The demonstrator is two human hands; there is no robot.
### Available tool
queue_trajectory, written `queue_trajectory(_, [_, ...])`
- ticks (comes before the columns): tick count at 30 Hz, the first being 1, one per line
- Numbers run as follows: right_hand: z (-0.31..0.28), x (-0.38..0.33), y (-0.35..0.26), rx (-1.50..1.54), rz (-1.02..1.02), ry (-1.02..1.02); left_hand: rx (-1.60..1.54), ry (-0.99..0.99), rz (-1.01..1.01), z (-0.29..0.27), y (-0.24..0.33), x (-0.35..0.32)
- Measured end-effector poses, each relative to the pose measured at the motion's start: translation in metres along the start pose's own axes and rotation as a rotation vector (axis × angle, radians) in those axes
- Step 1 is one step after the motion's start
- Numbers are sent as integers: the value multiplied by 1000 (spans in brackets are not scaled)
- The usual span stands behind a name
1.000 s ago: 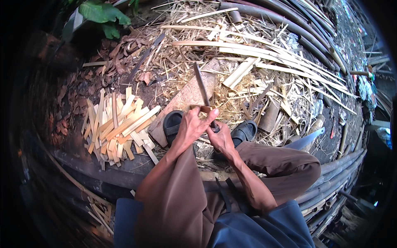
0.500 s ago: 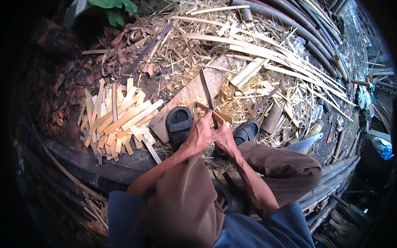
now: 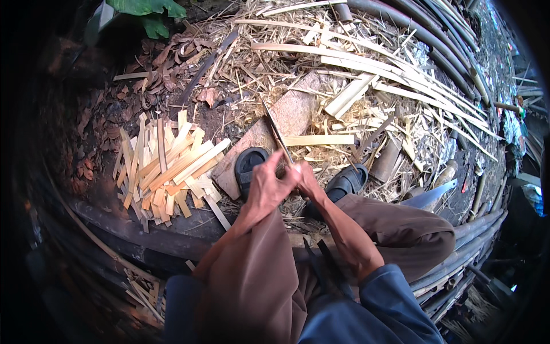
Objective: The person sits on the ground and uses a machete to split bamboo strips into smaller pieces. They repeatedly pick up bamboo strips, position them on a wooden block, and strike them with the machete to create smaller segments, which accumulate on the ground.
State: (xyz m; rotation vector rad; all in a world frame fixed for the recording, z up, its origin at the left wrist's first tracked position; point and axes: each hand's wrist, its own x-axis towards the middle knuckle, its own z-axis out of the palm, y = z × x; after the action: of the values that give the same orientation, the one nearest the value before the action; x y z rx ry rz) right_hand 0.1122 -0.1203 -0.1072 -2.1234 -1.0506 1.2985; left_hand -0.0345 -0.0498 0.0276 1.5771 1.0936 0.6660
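Note:
My right hand (image 3: 307, 182) is closed around the handle end of a long, narrow knife (image 3: 271, 121), its dark blade pointing away and slightly left. My left hand (image 3: 264, 186) is against it, thumb and fingers bent together near the blade's base. What those left fingers pinch is hidden or too thin to make out. A flat pale bamboo strip (image 3: 323, 139) lies crosswise just right of the blade, beyond my hands; whether my fingers touch it I cannot tell. Both hands are above the gap between my two black sandals (image 3: 250, 163).
A heap of short bamboo strips (image 3: 172, 172) lies left of my feet. Beyond is a flat board (image 3: 292, 112) among shavings. Long bamboo slats (image 3: 378, 71) and dark poles (image 3: 401, 26) fill the far right. A saw blade (image 3: 429, 196) rests beside my right knee.
The knife blade has tilted further left. The strip that slanted between my hands no longer shows there; a pale strip now lies crosswise beyond them. My left hand has shifted slightly left.

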Motion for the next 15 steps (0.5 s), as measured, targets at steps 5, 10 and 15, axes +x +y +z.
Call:
queue_trajectory(5, [-22, -16, -11, -58, -17, -3, -105, 292, -165, -59, -38, 27])
queue_trajectory(10, [-66, -59, -46, 90, 96, 73, 757, 584, 255, -86, -39, 61])
queue_trajectory(15, [-93, -80, -58, 185, 185, 170, 422, -196, 95, 47, -44, 86])
